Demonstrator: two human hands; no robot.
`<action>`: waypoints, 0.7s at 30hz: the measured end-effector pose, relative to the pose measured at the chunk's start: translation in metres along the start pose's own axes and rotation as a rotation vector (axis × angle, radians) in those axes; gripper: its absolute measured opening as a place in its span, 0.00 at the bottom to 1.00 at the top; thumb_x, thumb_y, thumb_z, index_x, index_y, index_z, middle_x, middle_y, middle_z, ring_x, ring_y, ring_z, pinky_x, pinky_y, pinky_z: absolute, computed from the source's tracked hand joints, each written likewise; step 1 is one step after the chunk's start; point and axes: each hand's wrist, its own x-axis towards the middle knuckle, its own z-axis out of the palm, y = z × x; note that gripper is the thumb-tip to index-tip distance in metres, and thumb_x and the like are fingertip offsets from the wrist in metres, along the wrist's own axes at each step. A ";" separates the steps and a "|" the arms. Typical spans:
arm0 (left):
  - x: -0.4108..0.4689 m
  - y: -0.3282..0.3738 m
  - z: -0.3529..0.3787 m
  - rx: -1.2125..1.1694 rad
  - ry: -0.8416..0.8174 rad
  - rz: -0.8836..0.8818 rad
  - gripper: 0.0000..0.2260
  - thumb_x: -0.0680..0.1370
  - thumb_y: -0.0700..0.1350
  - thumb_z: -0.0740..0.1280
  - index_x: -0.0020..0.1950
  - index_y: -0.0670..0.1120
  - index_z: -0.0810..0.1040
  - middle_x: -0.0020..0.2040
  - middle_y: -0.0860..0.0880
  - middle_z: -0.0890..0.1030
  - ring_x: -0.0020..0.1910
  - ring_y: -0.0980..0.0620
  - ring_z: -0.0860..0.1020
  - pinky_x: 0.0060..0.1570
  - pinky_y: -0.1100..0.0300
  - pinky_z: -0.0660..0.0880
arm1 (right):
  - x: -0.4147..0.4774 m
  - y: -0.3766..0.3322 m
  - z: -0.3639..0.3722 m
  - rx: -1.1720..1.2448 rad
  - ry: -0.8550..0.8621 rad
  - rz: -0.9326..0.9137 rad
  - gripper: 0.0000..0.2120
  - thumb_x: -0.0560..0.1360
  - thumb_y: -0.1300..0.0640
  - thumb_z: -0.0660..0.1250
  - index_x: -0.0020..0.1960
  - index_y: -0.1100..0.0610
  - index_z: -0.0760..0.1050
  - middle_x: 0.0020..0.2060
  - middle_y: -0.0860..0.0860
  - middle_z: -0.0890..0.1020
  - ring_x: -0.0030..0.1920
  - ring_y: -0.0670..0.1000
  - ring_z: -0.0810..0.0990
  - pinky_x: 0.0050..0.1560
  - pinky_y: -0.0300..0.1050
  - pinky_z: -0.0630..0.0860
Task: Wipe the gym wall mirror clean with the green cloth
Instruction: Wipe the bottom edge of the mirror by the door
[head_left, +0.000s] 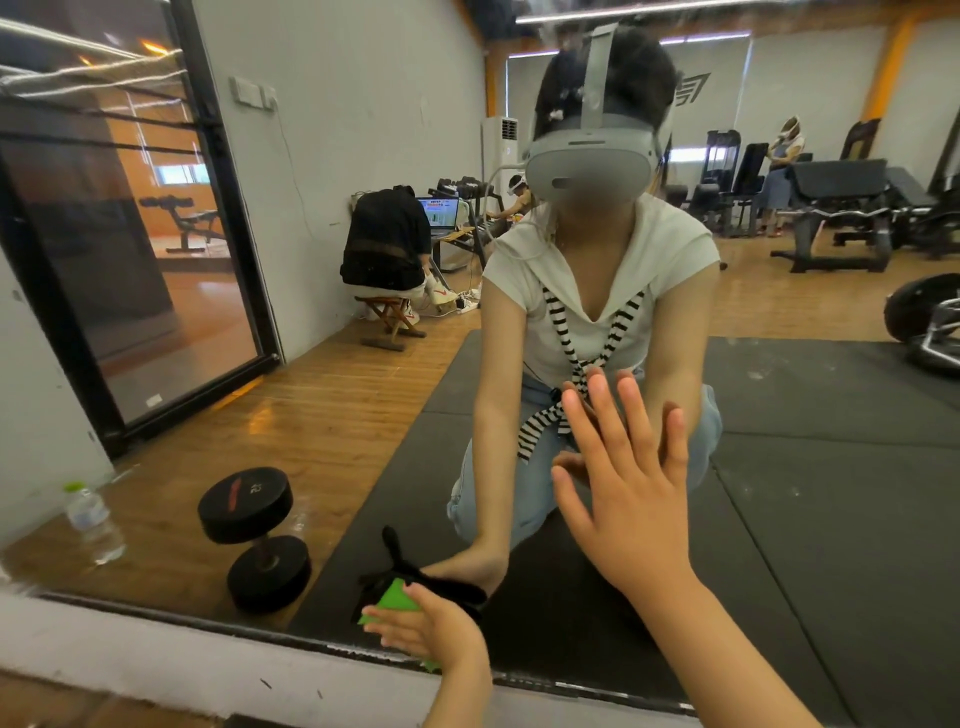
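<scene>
The wall mirror (337, 405) fills almost the whole view and shows my kneeling reflection. My left hand (428, 631) presses the green cloth (394, 598) flat against the glass just above the mirror's bottom edge, fingers fairly straight and pointing left. The hand covers most of the cloth; a green corner sticks out above the fingers and a scrap shows below. My right hand (626, 499) lies flat on the glass higher up and to the right, fingers spread, holding nothing.
A white ledge (156, 649) runs under the mirror. Reflected in the glass are a black dumbbell (254, 535), a water bottle (92, 519), a black floor mat (831, 519), weight machines and other people further back.
</scene>
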 end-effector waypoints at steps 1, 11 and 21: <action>-0.007 0.002 -0.001 0.033 -0.029 0.014 0.28 0.86 0.50 0.52 0.81 0.44 0.43 0.82 0.45 0.42 0.81 0.43 0.43 0.77 0.52 0.41 | 0.000 -0.001 0.001 -0.003 0.007 0.002 0.30 0.81 0.47 0.57 0.80 0.53 0.56 0.81 0.51 0.53 0.81 0.52 0.47 0.78 0.59 0.44; -0.045 0.047 -0.002 0.309 -0.292 0.961 0.37 0.79 0.69 0.43 0.79 0.53 0.30 0.79 0.51 0.29 0.78 0.46 0.31 0.76 0.48 0.31 | 0.000 -0.001 0.001 -0.027 -0.015 0.004 0.31 0.80 0.46 0.57 0.80 0.54 0.56 0.81 0.51 0.50 0.81 0.53 0.47 0.78 0.59 0.43; 0.027 0.127 -0.024 0.857 -0.162 2.194 0.35 0.81 0.61 0.51 0.82 0.47 0.43 0.82 0.44 0.42 0.80 0.39 0.42 0.77 0.42 0.40 | 0.000 -0.004 -0.005 -0.076 -0.076 0.014 0.33 0.79 0.45 0.56 0.81 0.53 0.53 0.82 0.50 0.49 0.81 0.53 0.47 0.79 0.57 0.40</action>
